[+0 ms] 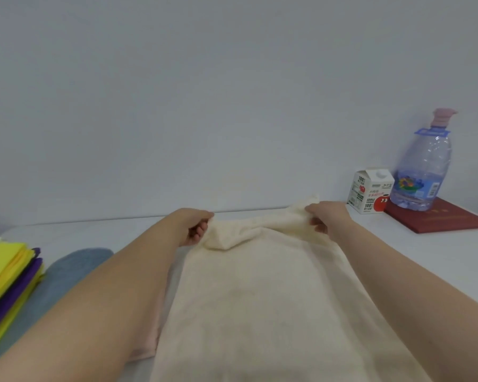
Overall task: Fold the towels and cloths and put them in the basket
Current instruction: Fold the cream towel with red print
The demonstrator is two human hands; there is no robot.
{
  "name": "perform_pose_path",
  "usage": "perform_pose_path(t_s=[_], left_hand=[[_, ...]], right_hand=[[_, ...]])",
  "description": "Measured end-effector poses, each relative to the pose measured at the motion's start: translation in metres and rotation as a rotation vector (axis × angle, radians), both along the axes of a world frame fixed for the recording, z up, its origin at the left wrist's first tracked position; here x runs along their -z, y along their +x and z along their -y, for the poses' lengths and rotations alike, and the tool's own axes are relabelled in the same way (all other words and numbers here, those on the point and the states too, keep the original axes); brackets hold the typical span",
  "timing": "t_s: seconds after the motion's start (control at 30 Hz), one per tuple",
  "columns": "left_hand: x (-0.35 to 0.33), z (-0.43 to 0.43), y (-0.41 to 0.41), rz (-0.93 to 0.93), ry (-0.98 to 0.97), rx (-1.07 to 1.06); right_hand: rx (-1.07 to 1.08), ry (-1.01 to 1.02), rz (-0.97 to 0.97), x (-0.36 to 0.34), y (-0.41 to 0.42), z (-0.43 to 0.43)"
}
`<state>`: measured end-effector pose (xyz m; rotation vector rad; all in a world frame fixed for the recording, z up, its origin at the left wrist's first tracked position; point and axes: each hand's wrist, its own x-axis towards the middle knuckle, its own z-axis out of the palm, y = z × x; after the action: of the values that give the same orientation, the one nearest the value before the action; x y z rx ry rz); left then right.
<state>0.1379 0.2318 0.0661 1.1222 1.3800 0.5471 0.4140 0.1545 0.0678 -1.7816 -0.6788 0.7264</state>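
Observation:
A cream towel (pixel 260 299) lies spread lengthwise on the white table (pixel 411 257), running from the near edge toward the wall. My left hand (pixel 196 226) grips its far left corner and my right hand (pixel 324 216) grips its far right corner, both lifting the far edge so it sags between them. A pink cloth (pixel 156 321) lies under the towel's left side, partly hidden by my left forearm. No basket is in view.
At the left lie a grey-blue towel (pixel 66 271) and a stack of yellow and purple cloths (pixel 9 279). At the back right stand a juice carton (pixel 370 190) and a big water bottle (pixel 422 172) on a dark red book (pixel 439 219). A wall rises behind.

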Motion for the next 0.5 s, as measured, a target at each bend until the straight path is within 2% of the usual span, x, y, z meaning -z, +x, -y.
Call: perform_pose_path(t_s=[0.13,0.2,0.27,0.33,0.43,0.5], left_hand=[[0.017,0.006,0.007,-0.14,0.037,-0.021],[0.02,0.001,0.011,-0.158,0.11,-0.084],[0.018,-0.004,0.016,-0.081,0.214,-0.161],[0.013,-0.005,0.016,0.091,0.236,-0.179],[0.004,0.004,0.004,0.306,0.153,-0.157],[0.003,0.012,-0.007,0.349,0.106,-0.156]], right_hand=[[0.021,-0.063,0.302,0.005,0.001,0.004],[0.062,-0.048,0.359,0.01,0.004,0.007],[0.096,-0.006,0.35,0.015,0.008,0.01],[0.096,0.038,0.284,0.015,0.008,0.013],[0.042,0.176,-0.07,0.009,0.002,0.019],[0.043,0.231,-0.258,0.007,0.0,0.029]])
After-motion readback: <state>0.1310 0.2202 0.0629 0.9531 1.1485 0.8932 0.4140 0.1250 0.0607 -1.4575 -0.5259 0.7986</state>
